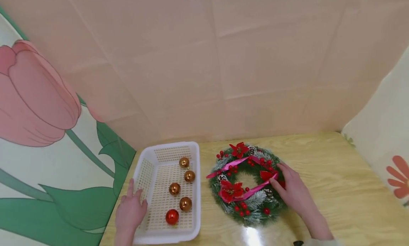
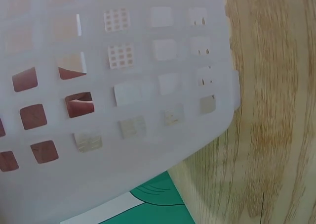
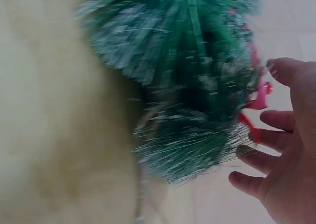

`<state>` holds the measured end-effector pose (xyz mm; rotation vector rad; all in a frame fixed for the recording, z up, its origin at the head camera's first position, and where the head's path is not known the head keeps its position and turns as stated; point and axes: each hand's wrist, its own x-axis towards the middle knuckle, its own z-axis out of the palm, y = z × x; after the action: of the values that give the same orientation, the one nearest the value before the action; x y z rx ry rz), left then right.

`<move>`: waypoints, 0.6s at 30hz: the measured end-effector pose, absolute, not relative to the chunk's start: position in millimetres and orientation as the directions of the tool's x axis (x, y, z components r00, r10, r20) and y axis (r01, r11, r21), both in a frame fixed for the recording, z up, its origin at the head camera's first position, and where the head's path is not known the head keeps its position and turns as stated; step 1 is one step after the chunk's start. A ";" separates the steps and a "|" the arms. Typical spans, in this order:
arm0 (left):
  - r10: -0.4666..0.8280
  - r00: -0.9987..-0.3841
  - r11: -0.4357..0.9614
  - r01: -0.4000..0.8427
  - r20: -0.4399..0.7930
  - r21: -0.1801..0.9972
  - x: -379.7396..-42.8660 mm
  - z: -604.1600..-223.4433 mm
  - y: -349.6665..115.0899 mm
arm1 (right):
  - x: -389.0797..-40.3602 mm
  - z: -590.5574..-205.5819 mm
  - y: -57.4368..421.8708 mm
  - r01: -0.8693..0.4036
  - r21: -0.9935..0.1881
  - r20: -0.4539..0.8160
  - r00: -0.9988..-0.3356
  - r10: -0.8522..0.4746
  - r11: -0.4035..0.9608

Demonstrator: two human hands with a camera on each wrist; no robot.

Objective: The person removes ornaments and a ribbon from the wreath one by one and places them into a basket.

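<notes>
On the left, a white plastic basket (image 1: 197,189) holds several shiny bronze baubles (image 1: 185,204) and one red bauble (image 1: 172,216). My left hand (image 1: 130,211) rests at its left rim with the index finger extended. In the left wrist view, parts of that hand show through the holes of the basket wall (image 2: 143,135). A green Christmas wreath (image 1: 255,207) lies right of the basket, with red flowers, berries, pinecones and a pink ribbon (image 1: 252,192) across it. My right hand (image 1: 295,189) is at the wreath's right side, fingers spread and loosely bent in the right wrist view.
Both things lie on a wood-grain table (image 1: 345,189). A plain beige cloth (image 1: 223,61) hangs behind it, with a tulip-printed panel (image 1: 41,93) at left and a flower-printed panel (image 1: 390,143) at right. A small dark object (image 1: 298,243) is by the right wrist.
</notes>
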<state>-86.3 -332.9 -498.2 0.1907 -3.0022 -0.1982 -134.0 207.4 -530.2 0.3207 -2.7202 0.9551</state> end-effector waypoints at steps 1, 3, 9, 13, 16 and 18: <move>-0.130 -0.984 0.984 -0.113 0.123 0.135 -86.0 -498.9 -333.7 | -133.2 -534.4 207.8 -0.287 -0.591 0.298 -0.946 -0.126 0.754; -0.124 -0.984 0.985 -0.106 0.128 0.137 -86.0 -501.6 -334.2 | -132.5 -541.7 210.1 -0.301 -0.603 0.311 -0.942 -0.130 0.739; -0.113 -0.987 0.984 -0.096 0.110 0.151 -88.5 -498.7 -338.7 | -132.5 -555.6 212.1 -0.340 -0.614 0.316 -0.933 -0.172 0.713; -0.102 -0.989 0.983 -0.082 0.111 0.166 -88.3 -491.9 -338.1 | -132.6 -560.4 212.3 -0.341 -0.613 0.306 -0.934 -0.183 0.713; -0.094 -0.989 0.984 -0.074 0.118 0.162 -88.0 -481.6 -333.0 | -132.2 -560.6 211.5 -0.334 -0.610 0.304 -0.936 -0.177 0.719; -0.086 -0.987 0.987 -0.066 0.139 0.143 -86.5 -473.3 -324.9 | -132.1 -560.4 210.8 -0.332 -0.602 0.303 -0.936 -0.177 0.726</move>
<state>-86.5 -324.9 -473.3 0.1143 -2.9868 -0.2083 -132.1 210.8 -560.4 0.4045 -2.7058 1.0069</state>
